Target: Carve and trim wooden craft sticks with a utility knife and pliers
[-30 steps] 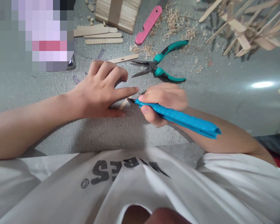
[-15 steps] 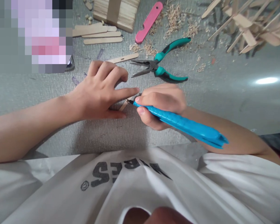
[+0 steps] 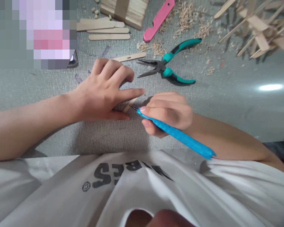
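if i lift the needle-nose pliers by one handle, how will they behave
The needle-nose pliers will likely feel heavy for their size: the nose looks metal. Spread handles suggest they could pivot. Lying flat, they probably won't roll.

A hand could pass over the open tabletop (image 3: 224,91) right of the pliers (image 3: 160,66), up to the tangle of joined sticks (image 3: 261,28) at the far right. The spread pliers block the way straight far from the right hand (image 3: 169,113), leaving a narrow strip between. Between the left hand (image 3: 106,83) and right, the blue cutter (image 3: 180,137) obstructs; the shirt (image 3: 132,186) bounds the near side.
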Motion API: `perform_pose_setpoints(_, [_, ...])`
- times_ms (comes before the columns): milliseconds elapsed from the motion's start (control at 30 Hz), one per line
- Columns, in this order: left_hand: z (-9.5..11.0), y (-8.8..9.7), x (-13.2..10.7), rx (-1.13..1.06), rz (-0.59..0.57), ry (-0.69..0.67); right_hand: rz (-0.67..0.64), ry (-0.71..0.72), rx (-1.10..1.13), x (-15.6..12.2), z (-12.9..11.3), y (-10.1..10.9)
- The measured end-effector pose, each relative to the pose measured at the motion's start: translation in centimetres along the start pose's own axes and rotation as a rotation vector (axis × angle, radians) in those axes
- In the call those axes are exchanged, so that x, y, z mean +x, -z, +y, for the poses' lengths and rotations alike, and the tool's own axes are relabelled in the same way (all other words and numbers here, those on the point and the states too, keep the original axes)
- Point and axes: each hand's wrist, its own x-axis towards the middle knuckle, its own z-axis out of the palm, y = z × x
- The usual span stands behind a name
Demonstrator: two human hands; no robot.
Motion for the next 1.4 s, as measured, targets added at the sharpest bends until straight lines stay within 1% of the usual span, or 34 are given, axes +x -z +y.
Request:
perform_pose_setpoints(167, [0.2, 0.4, 0.1, 0.019, -0.029, 0.002, -0.012, 0.011, -0.006, 0.2, 0.1, 0.1])
perform_pose_setpoints(267, [0.2, 0.3, 0.1, 0.004, -0.041, 0.017, -0.039, 0.026, 0.002, 0.2, 0.1, 0.2])
perform_pose_setpoints(500, [0.1, 0.2, 0.0, -0.009, -0.048, 0.028, -0.038, 0.038, -0.018, 0.2, 0.0, 0.6])
perform_pose_setpoints(567, [0.1, 0.3, 0.0, 0.017, -0.058, 0.005, -0.08, 0.095, -0.067, 0.4, -0.1, 0.8])
perform_pose_setpoints(633, [0.0, 0.3, -0.1, 0.039, -0.066, -0.011, -0.128, 0.181, -0.125, 0.6, -0.2, 0.9])
perform_pose_setpoints(700, [-0.1, 0.2, -0.1, 0.042, -0.068, -0.013, -0.137, 0.249, -0.156, 0.9, -0.3, 1.0])
perform_pose_setpoints(767, [-0.1, 0.0, 0.0, 0.032, -0.06, -0.017, -0.127, 0.272, -0.154, 1.0, -0.2, 1.0])
perform_pose_setpoints(833, [-0.2, -0.2, 0.0, 0.019, -0.03, -0.027, -0.139, 0.253, -0.133, 1.1, 0.0, 1.1])
perform_pose_setpoints(900, [-0.2, -0.3, 0.0, 0.004, -0.016, -0.027, -0.157, 0.202, -0.097, 1.1, 0.2, 1.1])
perform_pose_setpoints(1033, [-0.1, -0.2, 0.0, -0.03, -0.033, 0.0, -0.149, 0.089, -0.013, 1.0, 0.4, 1.3])
perform_pose_setpoints(1167, [0.1, 0.2, 0.2, -0.029, -0.048, 0.007, -0.175, 0.06, 0.012, 1.2, 0.1, 1.2])
perform_pose_setpoints(1233, [0.2, 0.4, 0.3, -0.047, -0.089, 0.041, -0.156, -0.009, 0.058, 1.3, 0.0, 1.1])
perform_pose_setpoints(1300, [0.3, 0.6, 0.3, -0.078, -0.122, 0.081, -0.138, -0.039, 0.077, 1.4, 0.1, 0.8])
perform_pose_setpoints(1333, [0.3, 0.6, 0.3, -0.088, -0.122, 0.087, -0.123, -0.035, 0.073, 1.4, 0.2, 0.7])
perform_pose_setpoints(1400, [0.3, 0.5, 0.3, -0.095, -0.086, 0.063, -0.082, -0.033, 0.056, 1.4, 0.3, 0.4])
